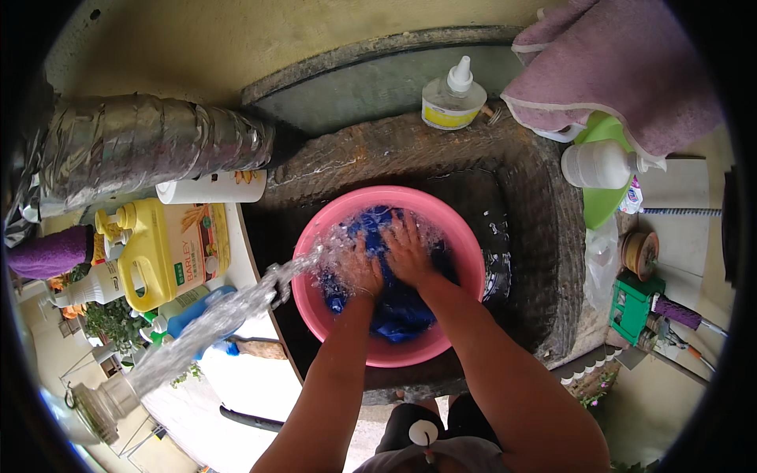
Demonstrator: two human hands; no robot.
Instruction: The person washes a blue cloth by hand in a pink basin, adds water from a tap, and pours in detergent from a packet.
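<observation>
A pink plastic basin (pixel 387 358) rests in a dark stone sink. Blue cloth (pixel 402 322) lies in it under water, partly hidden by foam and splashes. My left hand (pixel 359 269) presses down on the cloth at the left, blurred by the splashing. Beside it, my right hand (pixel 408 245) lies palm down on the cloth with its fingers spread. Neither hand closes around the fabric. From the lower left, a stream of water (pixel 219 319) pours out of a tap (pixel 103 405) and lands in the basin near my left hand.
The stone sink (pixel 562 248) surrounds the basin, with some water in its bottom. A clear nozzle bottle (pixel 452 103) stands on its back rim. Left are a yellow detergent jug (pixel 148 254) and a foil-wrapped pipe (pixel 154 139). Right are a white bottle (pixel 597 164) and a hanging mauve towel (pixel 615 77).
</observation>
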